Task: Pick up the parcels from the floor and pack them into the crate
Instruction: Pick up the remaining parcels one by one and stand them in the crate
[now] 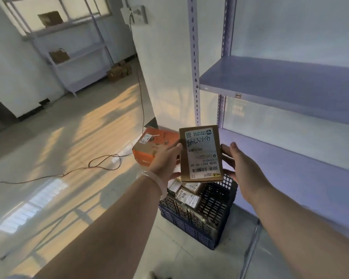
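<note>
A flat brown cardboard parcel [200,154] with a white shipping label and black handwriting is held up between both hands, above the crate. My left hand [165,163] grips its left edge, thumb on the front. On the right edge rests my right hand [239,166], fingers behind the parcel. The dark blue lattice crate [212,206] stands on the floor below, with several small labelled parcels [186,195] inside. An orange and brown box [155,146] lies on the floor just behind the crate.
A grey metal shelf rack [280,85] stands at the right, close to the crate. A thin cable [101,164] snakes across the tiled floor at the left. Another rack [73,55] with boxes stands at the far wall, with more cartons [119,72] on the floor.
</note>
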Action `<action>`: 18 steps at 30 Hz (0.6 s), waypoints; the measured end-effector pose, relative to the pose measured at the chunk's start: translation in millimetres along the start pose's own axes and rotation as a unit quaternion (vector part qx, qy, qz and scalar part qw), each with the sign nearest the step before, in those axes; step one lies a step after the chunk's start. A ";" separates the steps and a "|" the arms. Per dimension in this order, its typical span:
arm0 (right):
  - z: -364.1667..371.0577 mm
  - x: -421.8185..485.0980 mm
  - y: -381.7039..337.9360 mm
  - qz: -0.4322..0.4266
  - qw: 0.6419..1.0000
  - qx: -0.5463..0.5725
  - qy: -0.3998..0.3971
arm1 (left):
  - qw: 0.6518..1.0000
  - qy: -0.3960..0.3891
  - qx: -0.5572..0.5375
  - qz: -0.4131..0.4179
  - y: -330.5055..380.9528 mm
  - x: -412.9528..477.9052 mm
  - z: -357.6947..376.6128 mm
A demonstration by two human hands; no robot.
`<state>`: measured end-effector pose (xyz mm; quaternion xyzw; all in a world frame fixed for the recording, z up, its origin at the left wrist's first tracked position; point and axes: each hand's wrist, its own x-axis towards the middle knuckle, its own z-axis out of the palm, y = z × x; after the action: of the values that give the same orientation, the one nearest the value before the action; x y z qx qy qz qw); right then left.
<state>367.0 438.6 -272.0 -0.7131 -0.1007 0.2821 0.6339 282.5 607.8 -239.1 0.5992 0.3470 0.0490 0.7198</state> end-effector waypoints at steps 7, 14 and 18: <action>6.8 78.7 68.4 0.080 0.986 0.033 0.141 | 0.981 -0.133 0.107 -0.095 -33.7 141.1 15.8; 49.3 147.6 168.6 0.221 0.942 0.089 0.235 | 0.935 -0.236 0.162 -0.209 -117.5 271.5 3.7; 54.5 183.9 235.8 0.306 0.910 0.062 0.274 | 0.913 -0.258 0.188 -0.254 -184.1 317.7 11.6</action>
<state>438.6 535.5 -551.0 -0.7173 0.3177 0.2613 0.5624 465.1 701.6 -543.8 0.6068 0.2926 -0.3574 0.6469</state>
